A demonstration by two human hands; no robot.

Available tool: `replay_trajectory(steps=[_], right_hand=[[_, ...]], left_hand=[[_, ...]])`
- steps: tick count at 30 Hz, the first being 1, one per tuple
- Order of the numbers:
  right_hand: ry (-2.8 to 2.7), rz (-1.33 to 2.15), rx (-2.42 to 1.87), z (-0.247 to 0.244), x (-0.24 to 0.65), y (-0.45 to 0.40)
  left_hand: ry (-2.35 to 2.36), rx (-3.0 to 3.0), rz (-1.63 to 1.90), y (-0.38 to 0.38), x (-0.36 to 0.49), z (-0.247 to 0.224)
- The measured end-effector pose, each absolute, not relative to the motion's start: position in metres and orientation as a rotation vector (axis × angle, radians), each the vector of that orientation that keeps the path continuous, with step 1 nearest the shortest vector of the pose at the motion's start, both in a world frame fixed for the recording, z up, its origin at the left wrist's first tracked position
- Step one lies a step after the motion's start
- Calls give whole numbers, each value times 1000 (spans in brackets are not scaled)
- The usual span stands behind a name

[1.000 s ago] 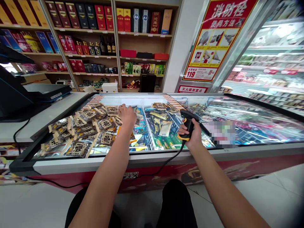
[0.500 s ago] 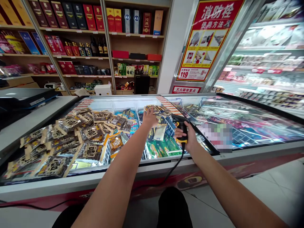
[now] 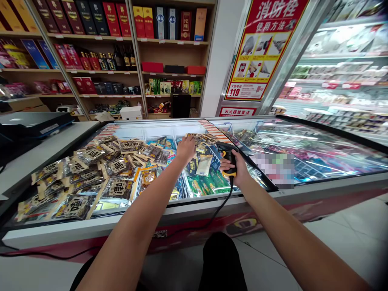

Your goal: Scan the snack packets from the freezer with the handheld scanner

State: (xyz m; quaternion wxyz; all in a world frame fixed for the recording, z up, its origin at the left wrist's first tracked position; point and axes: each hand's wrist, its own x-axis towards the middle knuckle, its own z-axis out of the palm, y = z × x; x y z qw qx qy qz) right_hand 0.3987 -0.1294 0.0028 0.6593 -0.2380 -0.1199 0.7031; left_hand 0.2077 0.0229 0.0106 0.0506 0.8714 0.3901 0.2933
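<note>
My right hand [image 3: 238, 167] is wrapped around a black-and-yellow barcode scanner [image 3: 228, 155], its head pointing up and to the left. A black cord runs down from the scanner's handle. Farther left, my left hand [image 3: 186, 148] reaches over the freezer's glass top, its fingers apart at the left edge of a small group of snack packs [image 3: 206, 139]. Whether the fingertips touch a pack is hard to make out. A large heap of similar brown-edged snack packs [image 3: 118, 165] with dark contents is spread over the glass on the left.
Below the glass, wire baskets hold green packs [image 3: 209, 185] and a pale packet [image 3: 204, 165]. The chest freezer's front rim [image 3: 194, 203] runs across before me. A dark flat device [image 3: 36, 123] stands on the left counter. Shelves of boxes [image 3: 174, 42] stand behind.
My left hand has moved slightly left, from on top of the small group of packs to its left edge. My right hand still holds the scanner, now a little lower left in view.
</note>
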Motion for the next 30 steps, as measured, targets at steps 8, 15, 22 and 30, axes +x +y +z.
replay_trajectory(steps=[8, 15, 22, 30], right_hand=[[-284, 1583, -551, 4, 397, -130], [-498, 1562, -673, 13, 386, -135], [-850, 1591, -669, 30, 317, -125], [-866, 1386, -651, 14, 263, -124]], left_hand=[[1015, 1868, 1394, 5, 162, 27], [1031, 1391, 1433, 11, 127, 17], [1027, 1297, 1494, 23, 120, 19], [995, 1433, 1500, 33, 123, 2]])
